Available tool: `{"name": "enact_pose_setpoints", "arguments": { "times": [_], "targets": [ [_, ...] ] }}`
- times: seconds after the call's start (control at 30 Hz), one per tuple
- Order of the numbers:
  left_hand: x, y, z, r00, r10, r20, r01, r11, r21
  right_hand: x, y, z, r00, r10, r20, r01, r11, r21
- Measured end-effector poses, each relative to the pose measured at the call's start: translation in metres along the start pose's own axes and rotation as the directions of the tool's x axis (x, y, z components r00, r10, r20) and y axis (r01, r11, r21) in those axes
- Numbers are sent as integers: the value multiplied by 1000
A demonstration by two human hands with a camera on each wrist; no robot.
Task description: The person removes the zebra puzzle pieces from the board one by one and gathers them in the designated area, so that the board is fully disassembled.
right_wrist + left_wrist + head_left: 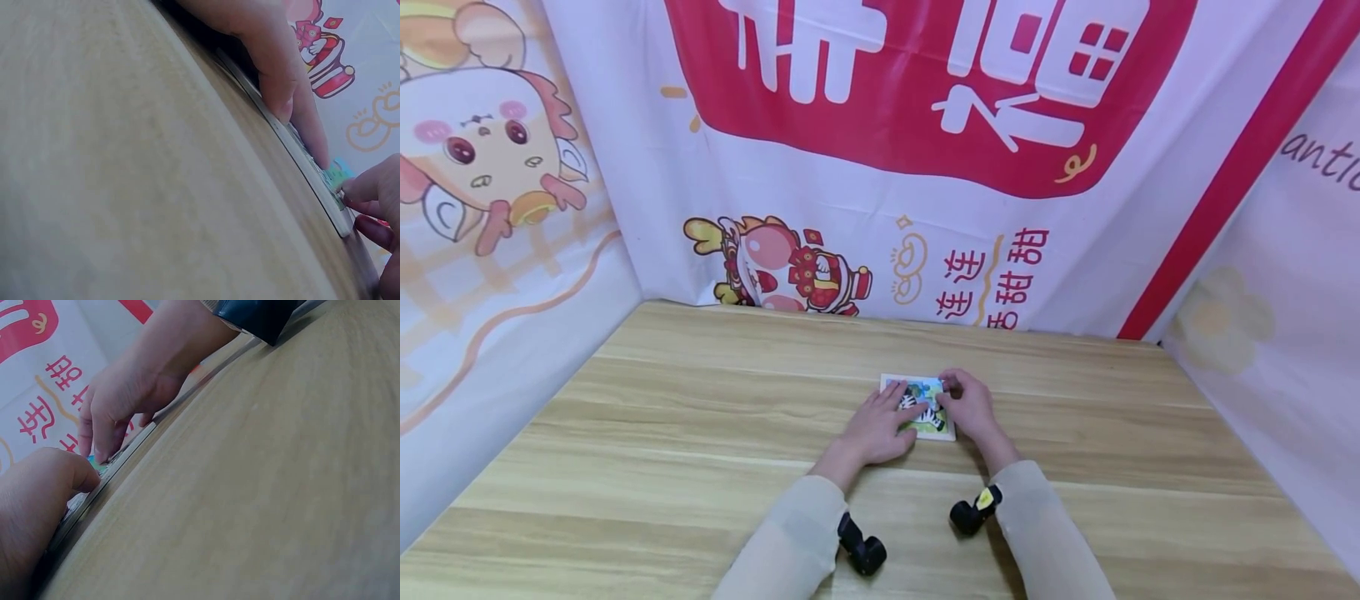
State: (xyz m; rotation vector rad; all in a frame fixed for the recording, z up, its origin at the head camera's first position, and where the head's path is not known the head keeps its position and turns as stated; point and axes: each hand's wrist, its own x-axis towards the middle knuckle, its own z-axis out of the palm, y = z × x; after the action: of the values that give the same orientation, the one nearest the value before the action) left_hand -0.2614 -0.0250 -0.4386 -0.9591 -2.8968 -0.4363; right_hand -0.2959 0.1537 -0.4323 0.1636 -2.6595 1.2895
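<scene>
A small square picture puzzle board (pixel 949 431) with a zebra and a pale rim lies flat on the wooden table. My left hand (pixel 878 427) rests over its left part, fingers spread and touching the picture. At the board's right edge, my right hand (pixel 972 407) has bent fingers. The right wrist view shows that right hand (pixel 379 203) pinching a small green and blue piece (pixel 338 170) that stands tilted above the board (pixel 306 165). The left fingertips touch the board just beside it. Fingers cover part of the picture.
The wooden table (pixel 700 400) reaches back to a white cloth backdrop (pixel 820 183) with red print. Printed cloths (pixel 512 275) also hang at the sides. Black wrist cameras (pixel 867 553) sit at both sleeves.
</scene>
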Motion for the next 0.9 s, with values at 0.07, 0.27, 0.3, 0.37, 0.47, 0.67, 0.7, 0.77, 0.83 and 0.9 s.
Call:
{"name": "enact_pose_setpoints", "arguments": {
  "times": [0.07,0.27,0.3,0.37,0.47,0.67,0.7,0.77,0.83,0.9],
  "targets": [
    [0,0,0,1000,-1,1,1,1000,1,0,0,1,1000,-15,-15,16,1000,21],
    [-1,0,-1,1000,0,-1,0,1000,4,-1,0,1,999,-31,-12,32,999,42],
    [-1,0,-1,1000,2,-2,-2,1000,3,-1,0,1,1000,-29,-7,29,999,45],
    [-1,0,0,1000,3,0,-3,1000,-1,-1,1,0,1000,-27,1,27,999,45],
    [-1,-1,0,1000,3,-2,-3,1000,-3,-1,2,-1,999,-36,10,36,999,33],
    [0,0,0,1000,3,-17,-3,1000,-14,0,3,-2,1000,-8,9,7,999,48],
    [0,0,1,1000,3,-19,-3,1000,-17,1,3,-2,1000,2,6,-2,998,58],
    [0,0,1,1000,2,-23,-2,1000,-22,1,3,-2,1000,16,5,-17,996,85],
    [0,0,1,1000,-3,-24,3,1000,-24,2,3,-2,999,41,9,-42,993,107],
    [0,-1,1,1000,-10,-20,9,1000,-28,2,4,-3,998,63,18,-65,990,128]
  ]
}}
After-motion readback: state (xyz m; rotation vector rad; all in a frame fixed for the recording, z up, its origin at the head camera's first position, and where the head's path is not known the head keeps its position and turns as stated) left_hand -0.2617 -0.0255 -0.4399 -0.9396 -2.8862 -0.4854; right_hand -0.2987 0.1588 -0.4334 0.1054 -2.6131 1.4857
